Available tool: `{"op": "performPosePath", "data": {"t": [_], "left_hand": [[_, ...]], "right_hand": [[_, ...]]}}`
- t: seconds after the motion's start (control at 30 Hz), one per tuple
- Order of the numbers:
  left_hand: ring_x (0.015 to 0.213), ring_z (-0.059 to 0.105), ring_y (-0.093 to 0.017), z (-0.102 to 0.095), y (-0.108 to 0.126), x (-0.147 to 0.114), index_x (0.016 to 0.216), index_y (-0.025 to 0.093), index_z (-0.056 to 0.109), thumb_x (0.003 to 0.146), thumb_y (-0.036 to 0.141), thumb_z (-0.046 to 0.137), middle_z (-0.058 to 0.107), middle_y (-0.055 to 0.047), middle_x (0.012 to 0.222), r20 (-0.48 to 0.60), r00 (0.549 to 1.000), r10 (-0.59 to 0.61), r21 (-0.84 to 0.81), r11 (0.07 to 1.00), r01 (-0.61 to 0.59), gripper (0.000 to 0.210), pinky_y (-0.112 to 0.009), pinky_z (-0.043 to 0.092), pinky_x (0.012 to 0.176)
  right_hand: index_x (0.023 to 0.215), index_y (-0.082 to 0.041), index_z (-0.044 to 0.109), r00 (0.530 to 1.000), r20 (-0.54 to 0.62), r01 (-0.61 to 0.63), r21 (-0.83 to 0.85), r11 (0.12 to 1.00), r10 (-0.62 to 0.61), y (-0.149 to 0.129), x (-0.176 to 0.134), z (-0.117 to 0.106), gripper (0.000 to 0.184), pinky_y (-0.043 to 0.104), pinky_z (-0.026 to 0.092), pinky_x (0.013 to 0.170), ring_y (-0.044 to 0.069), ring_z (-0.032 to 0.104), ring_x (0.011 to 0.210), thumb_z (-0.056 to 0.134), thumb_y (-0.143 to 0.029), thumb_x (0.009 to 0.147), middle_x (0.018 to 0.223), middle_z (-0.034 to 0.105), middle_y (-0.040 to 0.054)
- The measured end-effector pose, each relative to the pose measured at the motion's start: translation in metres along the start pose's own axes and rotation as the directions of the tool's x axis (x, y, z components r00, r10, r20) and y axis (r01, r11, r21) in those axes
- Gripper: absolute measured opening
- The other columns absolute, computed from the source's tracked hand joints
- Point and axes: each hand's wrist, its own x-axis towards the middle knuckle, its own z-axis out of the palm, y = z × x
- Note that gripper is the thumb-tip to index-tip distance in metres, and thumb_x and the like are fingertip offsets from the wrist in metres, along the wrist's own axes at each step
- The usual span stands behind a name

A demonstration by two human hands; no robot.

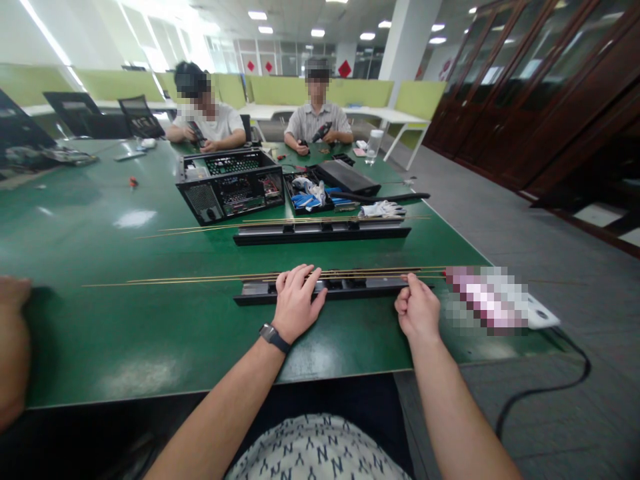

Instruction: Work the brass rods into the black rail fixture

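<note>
A black channel-shaped rail [255,299] lies lengthwise in front of me, with several thin brass-coloured rods [200,279] stretched along it and past both ends. My left hand [299,300], wearing a dark watch, rests across the rods and rail with its fingers extended. At the rail's right end, my right hand [419,307] is closed, thumb and forefinger pinched at a thin rod. The exact grip is partly hidden by the fingers. Farther off, a second black rail [323,237] has similar rods along its top.
Beyond the rails stand an open computer case [235,190] and a black tray with gloves [310,193]. A white power strip [543,313] lies right of my right hand. Two people sit across the green table [165,333]; another person's arm [13,347] shows at left.
</note>
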Motion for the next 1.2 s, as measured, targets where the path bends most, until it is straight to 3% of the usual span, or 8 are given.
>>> {"op": "performPosePath", "data": {"t": [0.4,0.67,1.03,1.2], "left_hand": [[0.134,0.054,-0.030,0.0006,0.0001,-0.0003,0.136,0.024,0.059,0.098,0.034,0.061,0.065,-0.012,0.137,0.002,1.000,-0.005,-0.003,1.000,0.005,0.040,-0.050,0.033,0.111],[0.135,0.054,-0.030,0.0005,0.0003,-0.0002,0.137,0.024,0.059,0.098,0.034,0.060,0.064,-0.012,0.137,0.002,1.000,-0.005,-0.007,1.000,0.005,0.040,-0.050,0.033,0.112],[0.134,0.054,-0.030,0.0003,0.0002,-0.0004,0.137,0.025,0.059,0.098,0.034,0.059,0.064,-0.012,0.137,0.003,1.000,-0.003,-0.006,1.000,0.003,0.040,-0.050,0.033,0.111],[0.134,0.054,-0.030,0.0001,0.0003,-0.0003,0.137,0.025,0.059,0.098,0.034,0.060,0.065,-0.012,0.137,0.004,1.000,-0.005,-0.006,1.000,0.005,0.040,-0.049,0.033,0.111]], "right_hand": [[0.090,-0.016,0.069,0.997,0.065,-0.037,-0.050,0.998,0.040,0.0005,0.0005,-0.0023,0.040,0.015,0.026,0.028,0.004,0.036,0.031,0.085,-0.049,0.074,0.047,0.052,-0.0076],[0.084,-0.019,0.065,1.000,-0.003,0.005,0.003,1.000,-0.005,0.0000,0.0015,-0.0001,0.036,0.016,0.025,0.027,0.005,0.036,0.031,0.084,-0.049,0.075,0.047,0.049,-0.0096],[0.088,-0.016,0.069,0.997,0.059,-0.039,-0.062,0.997,0.043,-0.0023,-0.0012,-0.0011,0.039,0.016,0.024,0.027,0.005,0.036,0.031,0.085,-0.050,0.074,0.047,0.052,-0.0072],[0.086,-0.018,0.066,0.999,0.032,-0.029,-0.041,0.999,0.030,-0.0028,-0.0017,0.0006,0.038,0.016,0.026,0.028,0.005,0.037,0.031,0.086,-0.048,0.073,0.048,0.051,-0.0083]]}}
